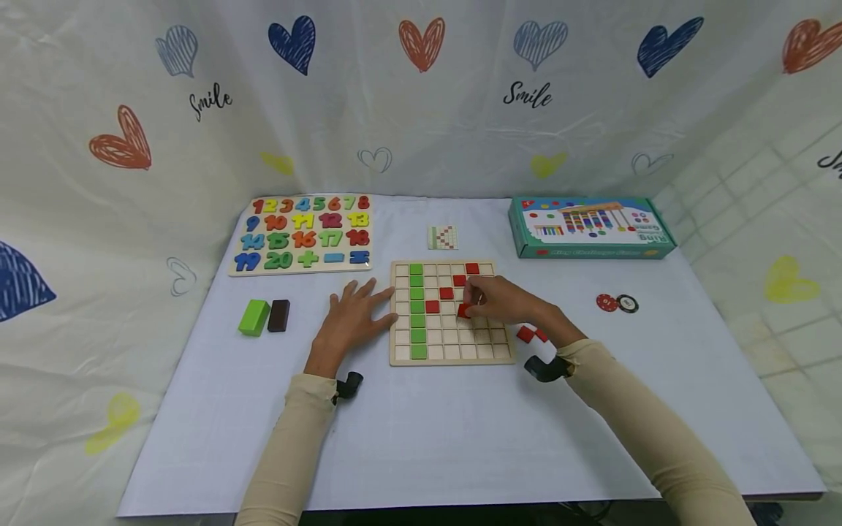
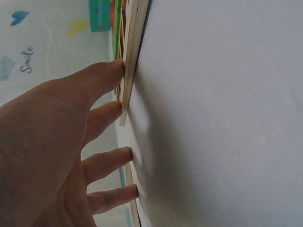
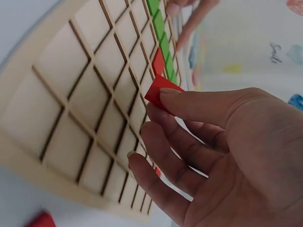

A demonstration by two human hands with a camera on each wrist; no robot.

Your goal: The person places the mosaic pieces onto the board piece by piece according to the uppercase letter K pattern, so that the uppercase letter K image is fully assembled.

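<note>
A wooden grid board (image 1: 454, 362) lies flat on the table. One column near its left side is filled with green square tiles (image 1: 417, 294). Red tiles (image 1: 446, 294) sit in a diagonal line of cells running up to the right. My right hand (image 1: 503, 301) pinches a red square tile (image 3: 157, 90) between thumb and index finger, tilted just over the board's middle cells; its other fingers are loosely bent. With fingers spread, my left hand (image 1: 351, 321) rests at the board's left edge, thumb and index finger touching it. Two loose red tiles (image 1: 525, 334) lie right of the board, below my right hand.
Behind the board is a small pattern card (image 1: 443, 237). A wooden number puzzle (image 1: 302, 234) stands back left, a green toy box (image 1: 592, 228) back right. Green (image 1: 253, 317) and dark brown blocks (image 1: 278, 315) lie at left; two round chips (image 1: 617, 303) at right.
</note>
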